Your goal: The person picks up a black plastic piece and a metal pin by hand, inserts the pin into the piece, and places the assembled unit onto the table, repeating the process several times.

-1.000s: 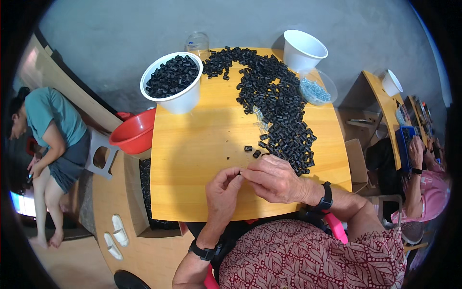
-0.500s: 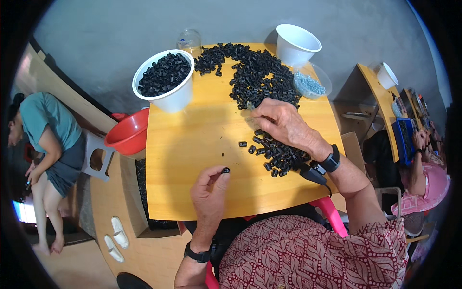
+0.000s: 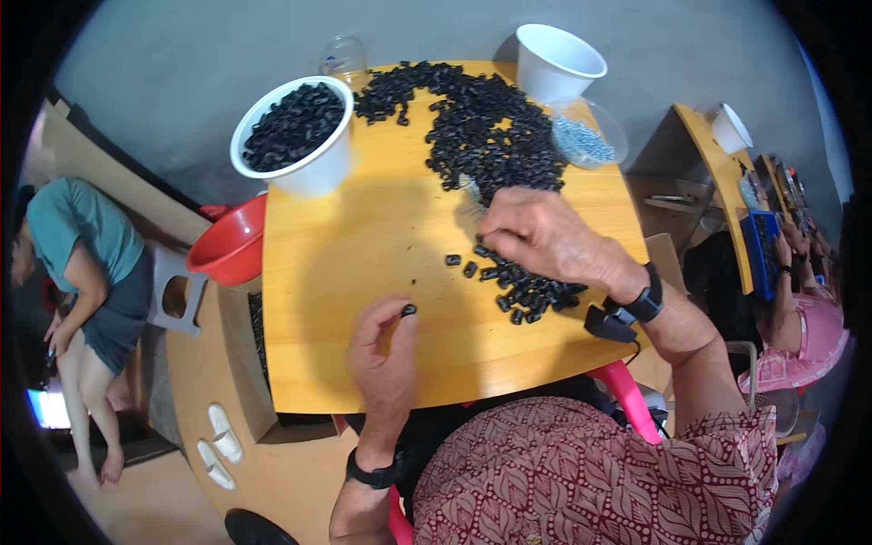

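Left hand (image 3: 383,359), near the yellow worktop's (image 3: 354,259) near edge: fingers pinched around a small black piece (image 3: 409,310). Right hand (image 3: 559,241): fingers curled low over the spread of black pieces (image 3: 495,127); whether they hold anything, I cannot tell. Seemingly a picking step; the next move likely calls for a precise fingertip grip. No readable writing.
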Demonstrator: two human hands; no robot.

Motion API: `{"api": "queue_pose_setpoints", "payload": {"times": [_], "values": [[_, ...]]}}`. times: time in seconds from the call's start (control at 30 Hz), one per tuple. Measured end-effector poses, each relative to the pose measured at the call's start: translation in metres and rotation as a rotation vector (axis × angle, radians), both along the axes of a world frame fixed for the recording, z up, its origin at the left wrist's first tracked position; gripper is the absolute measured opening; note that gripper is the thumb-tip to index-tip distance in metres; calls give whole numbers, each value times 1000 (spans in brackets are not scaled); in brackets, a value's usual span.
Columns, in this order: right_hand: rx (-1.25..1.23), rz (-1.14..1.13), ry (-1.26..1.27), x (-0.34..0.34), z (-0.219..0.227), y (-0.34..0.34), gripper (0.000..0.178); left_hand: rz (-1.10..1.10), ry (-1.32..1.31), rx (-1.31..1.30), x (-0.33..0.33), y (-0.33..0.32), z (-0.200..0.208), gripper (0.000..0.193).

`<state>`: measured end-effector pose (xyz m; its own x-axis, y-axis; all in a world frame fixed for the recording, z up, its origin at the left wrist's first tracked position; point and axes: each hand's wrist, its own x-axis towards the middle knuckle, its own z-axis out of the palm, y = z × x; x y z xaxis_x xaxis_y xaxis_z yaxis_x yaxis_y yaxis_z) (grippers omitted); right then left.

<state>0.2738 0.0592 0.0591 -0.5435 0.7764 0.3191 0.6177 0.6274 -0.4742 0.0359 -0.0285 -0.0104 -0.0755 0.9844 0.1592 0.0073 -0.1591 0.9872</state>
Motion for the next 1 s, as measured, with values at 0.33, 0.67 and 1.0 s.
{"api": "queue_pose_setpoints", "payload": {"times": [0.33,0.67,1.0], "values": [[-46,94,-137,17,-6,-32,7,21,-71,-56,-8,2,10,13],[166,-321,-64,56,-13,-2,42,38,-31,-77,-7,-1,4,13],[75,-171,-429,24,-59,16,79,-5,-40,-116,-2,-3,9,13]]}}
